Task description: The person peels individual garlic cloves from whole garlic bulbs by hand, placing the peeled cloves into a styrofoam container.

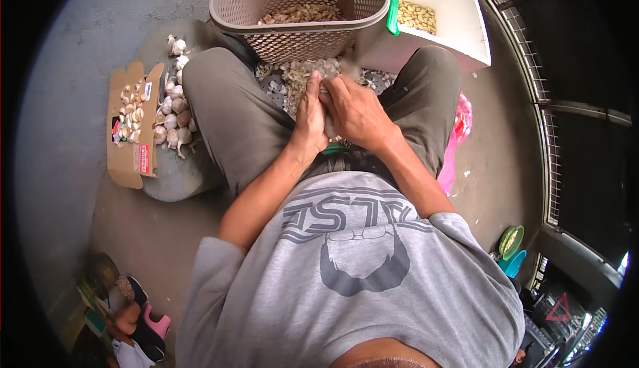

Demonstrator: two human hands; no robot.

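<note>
My left hand [311, 116] and my right hand [359, 111] meet between my knees, above a litter of pale garlic skins [293, 78]. The fingers of both hands close around something pale, mostly hidden between the palms. Beyond them stands a beige perforated basket [299, 29] with reddish-brown cloves [306, 13] inside. To its right, a white box [459, 8] holds peeled cloves [418, 17], and a green-handled tool [393, 16] hangs on its near left edge. Whole garlic bulbs [174, 105] lie beside my left knee, next to loose cloves [132, 111] on an opened cardboard box [126, 161].
Pink cloth [456, 141] lies on the floor by my right leg. A green basket [511, 241] and a blue container [514, 263] stand farther right, near a metal grille [549, 161]. Another person [136, 325] is partly visible at the lower left.
</note>
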